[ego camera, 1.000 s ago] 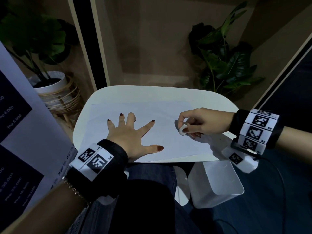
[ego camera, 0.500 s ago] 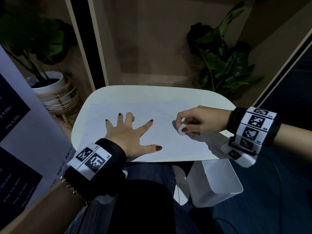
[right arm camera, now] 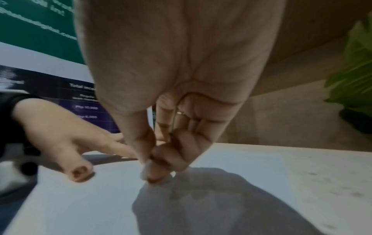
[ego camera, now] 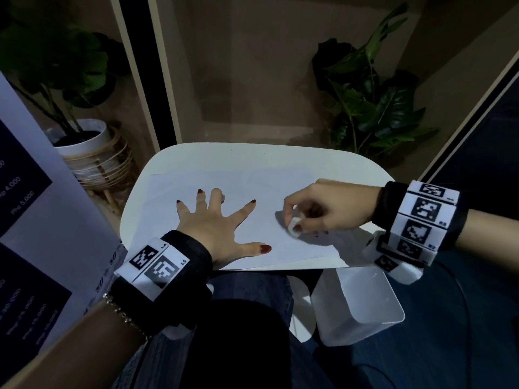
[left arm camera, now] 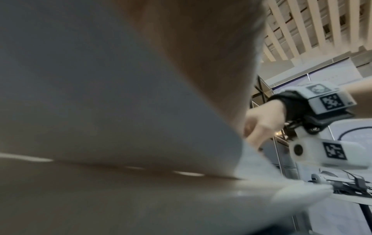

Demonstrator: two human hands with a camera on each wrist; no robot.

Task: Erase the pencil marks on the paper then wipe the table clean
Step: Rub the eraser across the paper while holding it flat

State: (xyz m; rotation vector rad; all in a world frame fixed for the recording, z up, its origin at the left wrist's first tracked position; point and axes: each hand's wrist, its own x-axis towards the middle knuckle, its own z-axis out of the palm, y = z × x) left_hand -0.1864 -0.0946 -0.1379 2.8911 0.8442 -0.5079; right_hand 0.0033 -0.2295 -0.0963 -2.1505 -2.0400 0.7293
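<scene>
Since a second ago the right hand (ego camera: 323, 206) has slid the small white block eraser (ego camera: 294, 227) a touch leftward across the sheet, toward the other hand, while the left hand (ego camera: 213, 226) hasn't budged.

Right now the eraser is pinched between thumb and curled fingertips, its lower end touching the big white sheet of paper (ego camera: 280, 248) on the right part of the page, near the front edge. Some small dark marks sit on the paper just right of the eraser, under the hand; too tiny to read. From the right wrist view the eraser (right arm camera: 147, 170) is only a pale blur at the fingertips (right arm camera: 159, 176).

That left hand lies flat on the middle of the paper, fingers straight and spread wide, pinning it down.

Paper covers most of the white rounded tabletop (ego camera: 252, 155). Off the near right corner there's a white plastic bin (ego camera: 362, 301) on the floor. Leafy green potted plant (ego camera: 373, 102) stands beyond the far right side, and another plant in a white pot with a rattan stand (ego camera: 92, 155) is at far left.
</scene>
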